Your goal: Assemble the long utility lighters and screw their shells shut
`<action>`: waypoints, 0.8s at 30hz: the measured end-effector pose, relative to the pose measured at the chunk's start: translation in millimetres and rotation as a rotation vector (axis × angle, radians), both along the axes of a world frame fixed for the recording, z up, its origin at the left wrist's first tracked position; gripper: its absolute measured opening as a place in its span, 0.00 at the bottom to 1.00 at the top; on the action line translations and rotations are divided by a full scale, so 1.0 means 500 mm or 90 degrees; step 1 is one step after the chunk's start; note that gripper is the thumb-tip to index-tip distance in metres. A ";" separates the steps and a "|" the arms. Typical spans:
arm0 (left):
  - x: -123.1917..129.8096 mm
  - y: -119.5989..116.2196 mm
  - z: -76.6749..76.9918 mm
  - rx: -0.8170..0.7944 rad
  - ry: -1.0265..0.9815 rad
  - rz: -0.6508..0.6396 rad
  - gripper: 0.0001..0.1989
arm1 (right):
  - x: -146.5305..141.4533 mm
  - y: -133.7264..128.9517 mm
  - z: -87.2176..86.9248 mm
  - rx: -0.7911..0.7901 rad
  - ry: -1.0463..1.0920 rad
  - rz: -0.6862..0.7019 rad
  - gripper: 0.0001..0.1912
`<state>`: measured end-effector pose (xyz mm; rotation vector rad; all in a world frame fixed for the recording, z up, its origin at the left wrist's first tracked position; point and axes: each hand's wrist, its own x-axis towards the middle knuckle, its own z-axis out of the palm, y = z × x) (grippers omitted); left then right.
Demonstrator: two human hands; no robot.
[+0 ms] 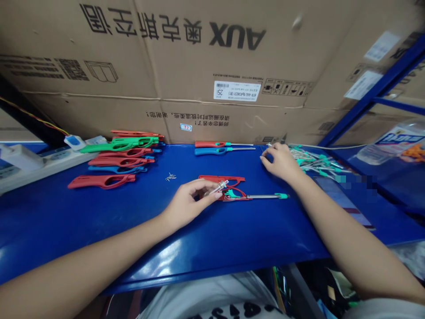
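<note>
Between the fingers of my left hand (191, 201) is a small clear tube (217, 188), held over a red lighter casing. That open casing (237, 196) lies on the blue table with a green trigger part inside and a metal rod (265, 196) pointing right, green at its tip. Another red shell (237, 179) lies just behind it. My right hand (280, 161) is at the back right with its fingers curled together near a small thin piece, too small to name, beside a heap of metal rods with green parts (318, 161).
Red, green and blue handle shells (121, 159) are stacked at the left by a white power strip (43, 166). Small screws (170, 177) lie left of centre. Red and blue lighters (212, 151) lie before the cardboard (186, 102). A phone (343, 201) and plastic bottle (388, 141) are right.
</note>
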<state>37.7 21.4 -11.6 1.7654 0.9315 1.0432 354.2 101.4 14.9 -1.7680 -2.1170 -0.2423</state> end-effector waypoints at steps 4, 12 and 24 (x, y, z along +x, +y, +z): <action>-0.002 0.002 -0.002 0.019 0.018 0.006 0.11 | -0.060 -0.032 0.013 0.025 0.242 0.198 0.08; -0.001 0.010 -0.013 0.037 0.029 -0.010 0.11 | -0.175 -0.130 0.012 -0.112 0.265 0.594 0.05; 0.002 0.008 -0.005 0.060 0.049 0.014 0.09 | -0.155 -0.117 0.002 -0.062 0.281 0.637 0.04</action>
